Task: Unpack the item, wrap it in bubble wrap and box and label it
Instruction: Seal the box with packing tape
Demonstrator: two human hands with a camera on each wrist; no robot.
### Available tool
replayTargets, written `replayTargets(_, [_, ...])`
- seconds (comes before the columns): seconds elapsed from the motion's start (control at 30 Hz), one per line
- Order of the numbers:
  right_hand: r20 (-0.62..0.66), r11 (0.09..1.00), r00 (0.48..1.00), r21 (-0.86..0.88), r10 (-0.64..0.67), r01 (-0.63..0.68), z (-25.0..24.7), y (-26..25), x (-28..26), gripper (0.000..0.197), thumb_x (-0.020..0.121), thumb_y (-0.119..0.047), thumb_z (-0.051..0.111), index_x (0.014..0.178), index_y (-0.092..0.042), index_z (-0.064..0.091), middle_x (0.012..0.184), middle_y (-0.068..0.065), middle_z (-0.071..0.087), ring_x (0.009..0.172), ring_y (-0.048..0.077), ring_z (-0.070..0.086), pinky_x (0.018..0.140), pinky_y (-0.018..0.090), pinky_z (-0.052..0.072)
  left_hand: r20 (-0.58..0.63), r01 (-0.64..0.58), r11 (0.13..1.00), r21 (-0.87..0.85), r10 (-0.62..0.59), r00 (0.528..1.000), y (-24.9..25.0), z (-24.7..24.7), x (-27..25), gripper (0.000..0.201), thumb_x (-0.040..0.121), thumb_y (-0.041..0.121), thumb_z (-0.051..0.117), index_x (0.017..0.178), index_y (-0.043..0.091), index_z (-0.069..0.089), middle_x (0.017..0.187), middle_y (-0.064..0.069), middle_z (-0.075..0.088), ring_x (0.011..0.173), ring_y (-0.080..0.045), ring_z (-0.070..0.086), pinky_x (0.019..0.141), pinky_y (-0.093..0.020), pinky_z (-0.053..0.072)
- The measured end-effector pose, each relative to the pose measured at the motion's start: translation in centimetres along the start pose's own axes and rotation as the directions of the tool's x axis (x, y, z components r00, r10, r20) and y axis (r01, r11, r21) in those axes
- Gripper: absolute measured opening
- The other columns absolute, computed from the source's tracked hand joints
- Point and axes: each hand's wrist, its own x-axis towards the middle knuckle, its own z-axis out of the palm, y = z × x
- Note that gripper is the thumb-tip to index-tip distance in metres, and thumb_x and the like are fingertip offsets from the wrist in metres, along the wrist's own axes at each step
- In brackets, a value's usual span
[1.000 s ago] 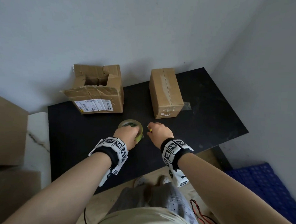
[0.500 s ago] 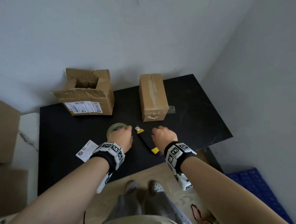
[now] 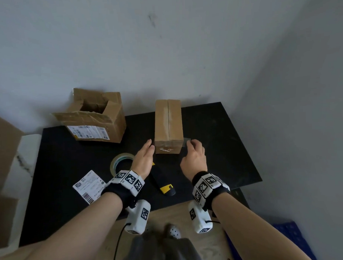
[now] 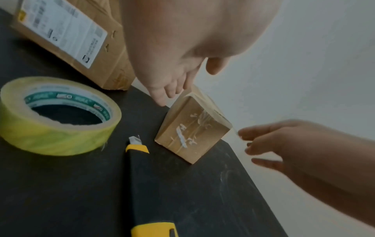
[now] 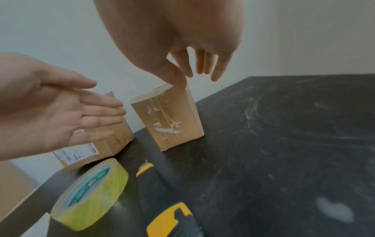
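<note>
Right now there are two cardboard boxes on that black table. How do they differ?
The left box is open on top, its flaps torn and crumpled; the sealed box is closed, with tape along its top seam. The left box carries a printed white label on its front; the sealed box shows only torn white scraps on its near end. The left box looks wider, the sealed box narrower. Both are brown cardboard and stand on the table.

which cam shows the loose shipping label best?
Head view: the shipping label lies whole on the black table, left of the left hand. Right wrist catches only a white corner at the bottom-left edge. Left wrist doesn't show it.
</note>
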Motion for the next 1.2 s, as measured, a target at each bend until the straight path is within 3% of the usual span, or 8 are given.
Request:
replayTargets(0.23, [0.184,0.999,0.983,0.039,0.000,-0.007,1.3,-0.2,0.8,0.069,0.087,0.000,0.043,0.149,-0.006,0.014,0.158,0.008,-0.002,0.144,0.027,0.002,0.118,0.039,0.017,0.105,0.129,0.978,-0.163,-0.113,0.988,-0.7,1.6,0.9,0.056,0.099,0.047,0.026,0.149,0.023,0.019,0.154,0.004,0.024,0.142,-0.014,0.022,0.118,-0.034,0.015])
replayTargets(0.43, [0.251,0.993,0.968,0.100,0.030,-0.056,2.3,-0.2,1.1,0.070,0.087,0.002,0.043,0.149,-0.004,0.011,0.158,0.008,-0.003,0.145,0.026,0.001,0.119,0.035,0.015,0.097,0.150,0.968,-0.199,-0.133,0.986,-1.2,2.0,1.5,0.054,0.101,0.039,0.027,0.149,0.019,0.016,0.156,0.000,0.019,0.143,-0.013,0.018,0.119,-0.033,0.012])
replayTargets(0.53, [0.169,0.960,0.983,0.258,0.066,-0.109,1.9,0.6,1.1,0.072,0.086,0.009,0.041,0.150,-0.008,0.012,0.159,0.007,0.008,0.146,0.021,0.010,0.118,0.028,0.015,0.048,0.111,0.976,-0.189,-0.104,0.993,-1.2,1.3,1.5,0.050,0.102,0.036,0.025,0.149,0.021,0.016,0.156,0.004,0.018,0.143,-0.012,0.016,0.114,-0.026,0.011])
replayTargets(0.6, [0.094,0.908,0.993,0.406,0.069,-0.102,1.2,0.8,1.3,0.076,0.086,0.011,0.041,0.151,-0.016,0.012,0.156,0.005,0.022,0.143,0.018,0.024,0.117,0.029,0.024,0.012,0.041,0.971,-0.236,-0.040,0.999,-1.0,1.0,1.8,0.049,0.102,0.033,0.028,0.149,0.022,0.020,0.156,0.004,0.020,0.143,-0.010,0.018,0.118,-0.029,0.012])
replayTargets(0.7, [0.151,0.874,0.988,0.473,0.042,-0.109,0.8,0.4,1.5,0.072,0.089,0.008,0.040,0.150,-0.023,0.017,0.148,0.005,0.039,0.135,0.019,0.039,0.104,0.020,0.032,-0.001,0.001,0.962,-0.274,-0.002,1.000,-0.6,1.3,2.2,0.046,0.102,0.030,0.032,0.146,0.017,0.029,0.153,0.000,0.030,0.140,-0.011,0.026,0.118,-0.031,0.019])
replayTargets(0.87, [0.083,0.837,0.995,0.538,0.060,-0.095,1.1,0.8,2.4,0.049,0.098,-0.008,0.042,0.145,-0.017,0.034,0.138,0.005,0.051,0.127,0.017,0.049,0.097,0.016,0.036,-0.135,-0.077,0.997,-0.025,0.073,0.988,-0.4,1.4,2.8,0.042,0.098,0.018,0.045,0.138,0.007,0.043,0.143,-0.006,0.045,0.133,-0.014,0.040,0.102,-0.013,0.029])
replayTargets(1.0, [-0.010,0.857,0.996,0.511,0.085,-0.068,0.9,1.3,3.7,0.039,0.094,-0.022,0.056,0.131,-0.012,0.054,0.129,0.005,0.060,0.120,0.015,0.055,0.099,0.019,0.041,-0.240,-0.158,0.970,0.186,0.200,0.950,-0.4,1.1,3.8,0.038,0.085,0.014,0.067,0.121,0.004,0.060,0.117,-0.012,0.066,0.110,-0.017,0.062,0.090,-0.017,0.043])
replayTargets(1.2, [-0.131,0.944,0.991,0.329,0.009,0.035,1.3,1.4,4.8,0.036,0.088,-0.019,0.065,0.122,-0.009,0.062,0.116,0.008,0.068,0.107,0.019,0.064,0.097,0.030,0.049,-0.256,-0.246,0.911,0.331,0.338,0.906,-0.9,0.6,5.0,0.028,0.078,0.015,0.073,0.104,0.005,0.067,0.100,-0.009,0.072,0.096,-0.017,0.068,0.086,-0.025,0.051])
